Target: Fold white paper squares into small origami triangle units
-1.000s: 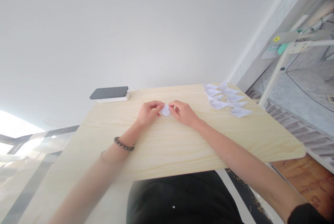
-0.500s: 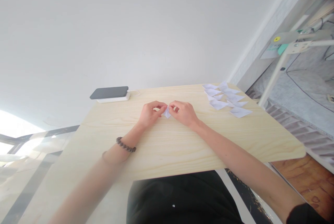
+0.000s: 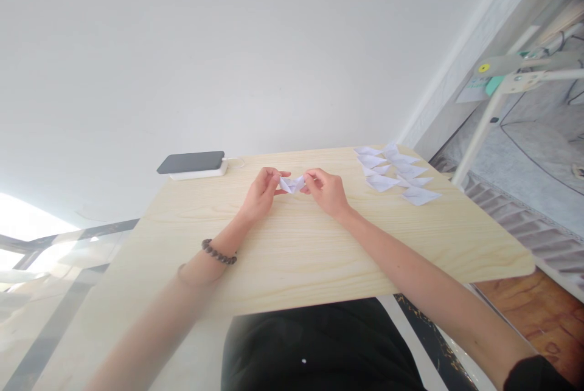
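Observation:
A small folded white paper boat (image 3: 292,185) is held between my two hands over the middle of the table. My left hand (image 3: 263,193) pinches its left point between thumb and fingers. On the other side, my right hand (image 3: 326,192) grips the right point the same way. The paper spreads wide with a raised fold in its centre and pointed ends; my fingertips cover both tips. To the right lie several white folded paper boats (image 3: 382,182) in two rough columns.
The pale wooden table (image 3: 292,257) stands against a white wall. At its back left a dark phone (image 3: 194,162) rests on a white box (image 3: 201,173), with a white cable (image 3: 237,161) beside it. A white metal frame (image 3: 481,129) rises beyond the right edge.
My hands have moved apart, and the paper between them has gone from a narrow, mostly covered shape to a wide boat form. The folded papers on the right have stayed put.

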Available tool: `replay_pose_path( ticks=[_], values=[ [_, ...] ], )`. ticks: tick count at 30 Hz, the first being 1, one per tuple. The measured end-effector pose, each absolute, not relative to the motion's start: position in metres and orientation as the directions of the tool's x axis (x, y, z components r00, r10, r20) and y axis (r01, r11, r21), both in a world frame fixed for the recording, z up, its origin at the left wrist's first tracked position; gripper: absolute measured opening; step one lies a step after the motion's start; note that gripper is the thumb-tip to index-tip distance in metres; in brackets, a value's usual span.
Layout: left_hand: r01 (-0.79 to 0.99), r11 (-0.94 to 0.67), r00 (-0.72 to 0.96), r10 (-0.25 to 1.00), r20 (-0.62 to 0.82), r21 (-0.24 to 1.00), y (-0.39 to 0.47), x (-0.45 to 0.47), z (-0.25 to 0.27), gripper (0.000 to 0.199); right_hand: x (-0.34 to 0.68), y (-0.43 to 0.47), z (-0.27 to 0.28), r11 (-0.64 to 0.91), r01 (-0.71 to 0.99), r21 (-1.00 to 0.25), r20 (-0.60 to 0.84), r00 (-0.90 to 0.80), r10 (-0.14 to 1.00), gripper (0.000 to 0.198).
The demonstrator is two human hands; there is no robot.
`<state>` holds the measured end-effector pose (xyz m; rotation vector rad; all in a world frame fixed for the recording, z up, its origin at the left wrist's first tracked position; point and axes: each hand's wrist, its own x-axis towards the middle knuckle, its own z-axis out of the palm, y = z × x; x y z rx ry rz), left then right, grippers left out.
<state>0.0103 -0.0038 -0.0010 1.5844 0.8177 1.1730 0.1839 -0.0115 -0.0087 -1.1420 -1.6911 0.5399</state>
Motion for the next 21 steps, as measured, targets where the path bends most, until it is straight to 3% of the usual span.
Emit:
replay_pose_path(
  ticks=[4, 10, 16, 21],
  values=[
    [0.009, -0.333, 0.348, 0.885, 0.31, 0.943, -0.004, 0.0094, -0.0023, 0.023, 0.1845, -0.0125, -0.0095, 0.514, 0.48, -0.711, 0.526, -0.121, 0.842, 0.024],
    [0.245, -0.4, 0.341, 0.888, 0.308, 0.883, -0.0022, 0.0089, -0.0071, 0.024, 0.1849, -0.0109, -0.0134, 0.549, 0.597, -0.585, 0.559, -0.195, 0.806, 0.021],
    [0.44, -0.542, 0.38, 0.835, 0.398, 0.716, -0.0053, 0.0097, -0.0045, 0.019, 0.1824, -0.0119, -0.0125, 0.597, 0.622, -0.507, 0.577, -0.269, 0.771, 0.021],
    [0.555, -0.562, 0.384, 0.827, 0.41, 0.613, -0.0048, 0.0088, -0.0056, 0.02, 0.1827, -0.0122, -0.0118, 0.596, 0.644, -0.48, 0.536, -0.323, 0.78, 0.02]
  ],
)
